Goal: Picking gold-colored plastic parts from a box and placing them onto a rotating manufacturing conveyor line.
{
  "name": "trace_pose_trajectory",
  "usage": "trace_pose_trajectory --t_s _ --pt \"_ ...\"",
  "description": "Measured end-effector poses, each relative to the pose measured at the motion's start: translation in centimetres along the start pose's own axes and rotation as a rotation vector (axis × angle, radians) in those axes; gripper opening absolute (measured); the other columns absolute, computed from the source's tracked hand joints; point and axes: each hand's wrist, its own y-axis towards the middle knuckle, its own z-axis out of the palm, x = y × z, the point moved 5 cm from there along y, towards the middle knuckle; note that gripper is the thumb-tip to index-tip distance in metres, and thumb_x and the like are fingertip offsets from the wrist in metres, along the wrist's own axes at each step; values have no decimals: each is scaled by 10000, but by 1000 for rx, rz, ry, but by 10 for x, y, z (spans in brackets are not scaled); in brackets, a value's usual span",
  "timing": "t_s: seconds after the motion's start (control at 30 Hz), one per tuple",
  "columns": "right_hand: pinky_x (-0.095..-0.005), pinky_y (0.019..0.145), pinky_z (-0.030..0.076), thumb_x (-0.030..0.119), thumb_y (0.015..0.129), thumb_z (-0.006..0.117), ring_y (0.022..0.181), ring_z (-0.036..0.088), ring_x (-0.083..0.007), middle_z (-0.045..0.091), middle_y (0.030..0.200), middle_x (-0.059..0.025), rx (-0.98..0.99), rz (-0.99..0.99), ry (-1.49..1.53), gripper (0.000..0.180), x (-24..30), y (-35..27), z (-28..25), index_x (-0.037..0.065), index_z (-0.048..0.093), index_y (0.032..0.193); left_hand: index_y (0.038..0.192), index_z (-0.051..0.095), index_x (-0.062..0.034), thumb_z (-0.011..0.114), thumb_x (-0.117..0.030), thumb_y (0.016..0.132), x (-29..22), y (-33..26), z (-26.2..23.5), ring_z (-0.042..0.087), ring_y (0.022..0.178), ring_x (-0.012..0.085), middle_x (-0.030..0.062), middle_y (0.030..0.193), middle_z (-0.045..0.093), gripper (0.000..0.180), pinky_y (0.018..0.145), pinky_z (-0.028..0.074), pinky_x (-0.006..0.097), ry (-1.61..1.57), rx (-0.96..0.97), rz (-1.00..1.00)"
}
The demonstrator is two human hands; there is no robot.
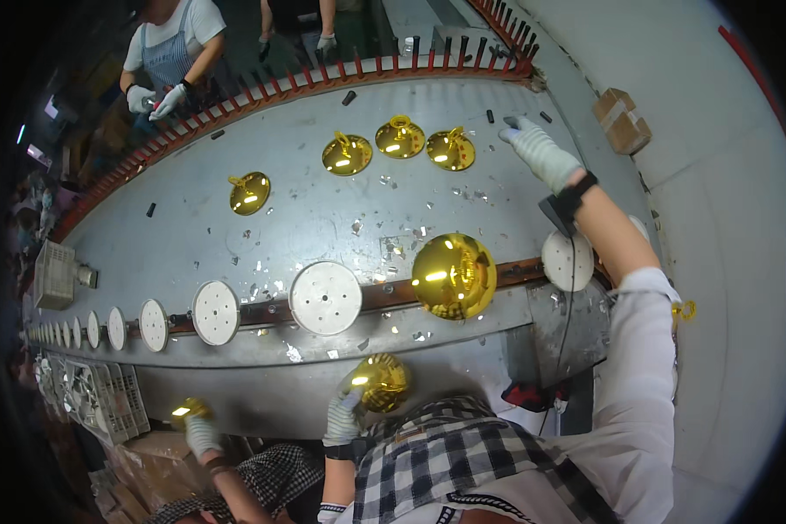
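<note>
Along a grey metal desk (297, 210), the left hand (344, 417) is gripping a gold metallic dome (388, 382); far right, the right hand (540, 153) is hovering, fingers parted.

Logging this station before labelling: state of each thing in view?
Left hand, gripping a small gold dome
Right hand, open above the table, nothing visible in it
Large gold dome, resting in the row of discs
White disc next to it on the left, bare
Four gold lids, lying on the table, loops up
Pegs, standing along the far edge
Cardboard box, looks shut
</note>
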Motion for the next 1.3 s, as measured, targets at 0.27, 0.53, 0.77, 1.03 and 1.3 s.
trace_pose_trajectory --t_s 0.27,0.53,0.77,1.03,1.3 --pt "-451 984 538 66 903 690 1116 687 -366 691 1254 -215 1000 -833 642 414 143 -380 -4 -5 663 1310 1472 519 59 676 -221 928 -8 32 26 573 1343 284 180 1449 600 632 1156 444 395 -5 204 -33" --pt "-464 1183 391 359 835 837 1424 447 -430 409 1551 -290 135 91 404 921 -1 -444 130 -12 376 1541 1478 500 65 713 -234 929 -11 55 109 630 1271 286 179 1410 621 661 1106 504 415 79 472 -208" --pt "-513 1206 352 461 784 843 1460 362 -507 335 1591 -312 292 -36 152 978 15 -412 147 39 406 1551 1482 510 46 704 -231 960 17 34 133 645 1234 269 159 1390 637 622 1082 514 402 16 482 -318" --pt "-477 1059 475 554 870 764 1215 576 -448 552 1319 -276 -55 27 237 853 20 -402 145 9 486 1463 1482 485 71 719 -313 950 -11 65 168 630 1254 308 194 1387 622 696 1107 493 438 158 738 -391" --pt "-434 1034 497 579 865 779 1156 629 -402 610 1219 -233 -377 158 365 834 -48 -449 88 11 519 1418 1518 445 20 724 -208 938 21 59 248 565 1332 332 196 1447 562 682 1139 459 500 278 857 -423"
